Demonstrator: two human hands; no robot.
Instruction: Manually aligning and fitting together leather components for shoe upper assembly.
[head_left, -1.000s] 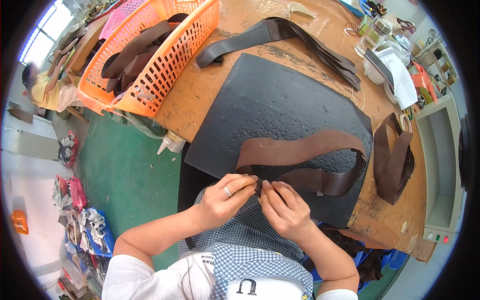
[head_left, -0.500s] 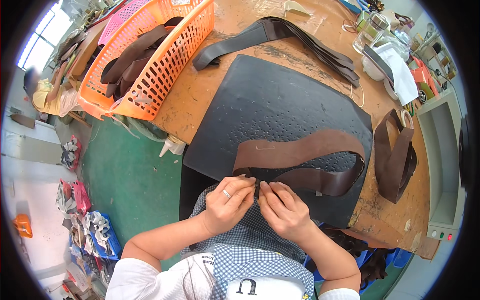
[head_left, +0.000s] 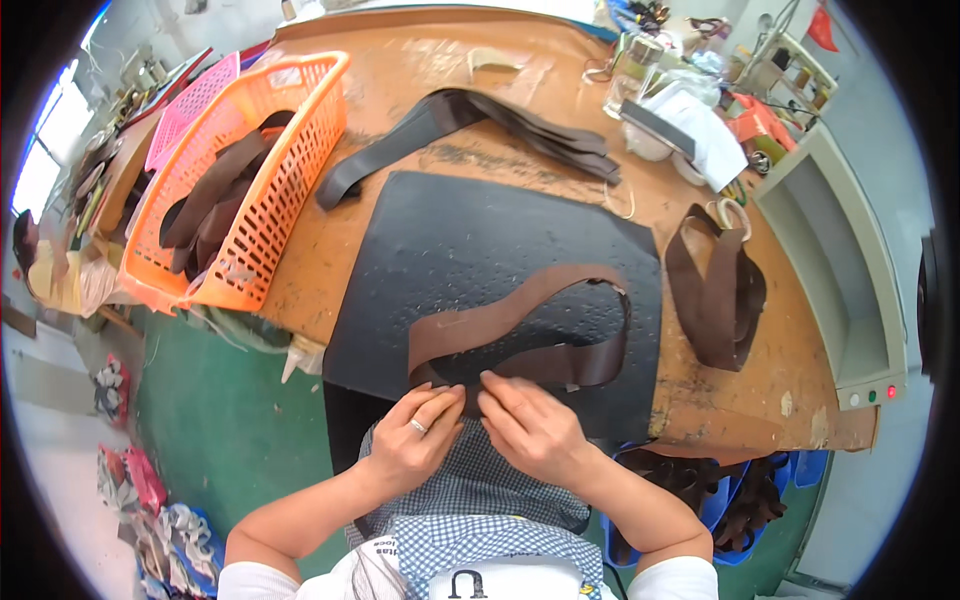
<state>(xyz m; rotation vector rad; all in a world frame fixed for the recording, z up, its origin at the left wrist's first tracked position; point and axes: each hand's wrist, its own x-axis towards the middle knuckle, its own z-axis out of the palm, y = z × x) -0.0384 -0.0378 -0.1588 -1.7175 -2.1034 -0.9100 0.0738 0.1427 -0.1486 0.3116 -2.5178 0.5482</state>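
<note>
A long brown leather strap (head_left: 520,310) lies looped on a black rubber mat (head_left: 480,240) on the wooden table. My left hand (head_left: 415,440), with a ring on one finger, pinches the strap's near end at the mat's front edge. My right hand (head_left: 530,425) presses its fingertips on the same end, right beside the left. Both hands touch each other over the strap end, which they partly hide.
An orange plastic basket (head_left: 285,150) holding brown straps stands at the left. A pile of dark straps (head_left: 470,125) lies beyond the mat, and a folded brown strap bundle (head_left: 715,290) at the right. Clutter and a glass jar (head_left: 625,80) crowd the far right; a grey cabinet (head_left: 830,270) borders the table.
The view has shifted slightly. Both hands stay on the strap's near end, fingers working closer together; the strap loop has barely moved.
</note>
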